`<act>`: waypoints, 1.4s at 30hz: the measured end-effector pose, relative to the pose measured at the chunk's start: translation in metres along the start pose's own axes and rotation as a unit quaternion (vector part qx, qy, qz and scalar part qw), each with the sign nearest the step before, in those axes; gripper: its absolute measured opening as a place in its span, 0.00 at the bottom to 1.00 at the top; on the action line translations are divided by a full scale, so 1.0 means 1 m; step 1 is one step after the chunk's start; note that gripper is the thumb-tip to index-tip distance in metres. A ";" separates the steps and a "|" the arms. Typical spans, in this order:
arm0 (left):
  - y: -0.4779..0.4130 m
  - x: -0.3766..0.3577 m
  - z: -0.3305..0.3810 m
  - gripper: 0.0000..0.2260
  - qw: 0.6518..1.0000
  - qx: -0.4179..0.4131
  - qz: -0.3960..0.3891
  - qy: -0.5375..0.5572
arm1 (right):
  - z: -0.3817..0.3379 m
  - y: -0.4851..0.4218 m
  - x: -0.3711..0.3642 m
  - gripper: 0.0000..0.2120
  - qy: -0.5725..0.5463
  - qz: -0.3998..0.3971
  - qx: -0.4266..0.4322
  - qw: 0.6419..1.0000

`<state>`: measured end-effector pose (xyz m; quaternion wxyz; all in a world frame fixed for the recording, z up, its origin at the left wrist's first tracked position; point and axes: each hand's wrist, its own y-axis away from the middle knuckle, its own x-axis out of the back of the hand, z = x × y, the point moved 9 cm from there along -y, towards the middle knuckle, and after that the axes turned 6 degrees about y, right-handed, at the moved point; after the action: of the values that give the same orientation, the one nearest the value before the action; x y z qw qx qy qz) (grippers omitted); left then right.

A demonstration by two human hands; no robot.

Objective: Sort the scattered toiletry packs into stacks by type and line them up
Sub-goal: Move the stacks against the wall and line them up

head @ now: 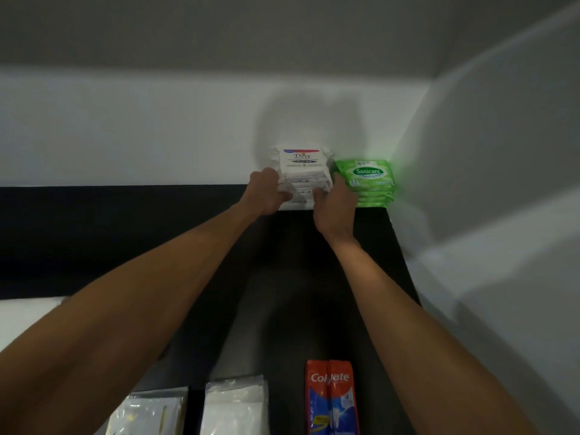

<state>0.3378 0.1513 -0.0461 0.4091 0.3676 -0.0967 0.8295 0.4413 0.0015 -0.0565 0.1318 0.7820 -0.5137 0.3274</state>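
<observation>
Nearest the camera, at the bottom edge and well short of the fingers, three packs lie in a row on the black desk (298,277). They are a clear plastic sachet pack (147,416), a white plastic-wrapped pack (235,406) just beside it, and a red and blue Colgate toothpaste box (332,400) further right. What the clear sachet holds is too blurred to tell.

Both bare forearms reach away from these packs to the far end of the desk. The left hand (266,193) has its fingers (284,196) curled against the left side of the stack of white Dove packs (303,167), gripping it low down. The right hand (334,208) holds the stack's right front corner, with its thumb on the front face and its other fingers tucked round the right side. The stack sits between the two sets of fingers, resting on the desk and backed against the white wall (157,136).

Just right of the right hand's fingers stands a stack of green Sanicare wipe packs (372,182), lower than the Dove stack and set in the corner where the two walls meet. The right hand's fingers lie in the narrow gap between the two stacks. Whether they touch the green packs cannot be told.
</observation>
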 end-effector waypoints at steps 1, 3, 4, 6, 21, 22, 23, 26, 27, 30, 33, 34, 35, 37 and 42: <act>0.004 0.003 -0.001 0.20 1.000 0.007 -0.006 -0.006 | -0.004 0.003 0.006 0.17 0.005 0.005 0.003 1.000; 0.014 0.009 -0.005 0.21 0.999 0.011 -0.020 -0.041 | -0.014 0.011 0.021 0.20 0.006 0.012 0.004 1.000; 0.020 0.011 -0.006 0.22 0.998 0.008 -0.027 -0.060 | -0.018 0.016 0.029 0.20 0.007 0.011 0.002 1.000; 0.036 0.020 -0.007 0.20 0.996 0.005 -0.026 -0.088 | -0.028 0.028 0.047 0.21 0.018 0.008 -0.002 1.000; 0.212 0.140 0.007 0.19 0.990 -0.111 0.065 -0.057 | -0.132 0.188 0.107 0.18 0.037 -0.074 0.028 0.996; 0.222 0.147 0.004 0.18 0.989 -0.117 0.070 -0.048 | -0.138 0.200 0.104 0.17 0.033 -0.077 0.028 0.996; 0.233 0.153 -0.001 0.18 0.989 -0.121 0.073 -0.041 | -0.146 0.211 0.101 0.16 0.027 -0.079 0.025 0.996; 0.261 0.172 -0.023 0.17 0.989 -0.122 0.080 -0.020 | -0.170 0.243 0.087 0.14 0.005 -0.084 0.013 0.996; 0.268 0.178 -0.031 0.16 0.989 -0.123 0.080 -0.014 | -0.178 0.253 0.081 0.14 -0.002 -0.084 0.008 0.996; 0.287 0.196 -0.053 0.16 0.989 -0.129 0.073 0.005 | -0.199 0.283 0.059 0.14 -0.020 -0.081 -0.014 0.996; 0.305 0.219 -0.079 0.16 0.989 -0.124 0.081 0.027 | -0.218 0.313 0.032 0.13 -0.040 -0.073 -0.038 0.996; 0.312 0.227 -0.088 0.16 0.988 -0.123 0.086 0.032 | -0.222 0.323 0.021 0.13 -0.048 -0.074 -0.047 0.995; 0.317 0.235 -0.098 0.16 0.987 -0.123 0.092 0.035 | -0.226 0.331 0.011 0.12 -0.060 -0.076 -0.057 0.994; 0.329 0.252 -0.118 0.16 0.986 -0.116 0.112 0.038 | -0.232 0.347 -0.010 0.11 -0.081 -0.081 -0.073 0.991; 0.352 0.280 -0.174 0.17 0.988 -0.071 0.137 0.027 | -0.243 0.379 -0.059 0.08 -0.121 -0.096 -0.101 0.983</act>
<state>-0.1293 0.1744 0.0728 0.3190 0.2987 -0.1942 0.8782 -0.0029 0.0099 0.0386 0.1778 0.8442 -0.4788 0.1626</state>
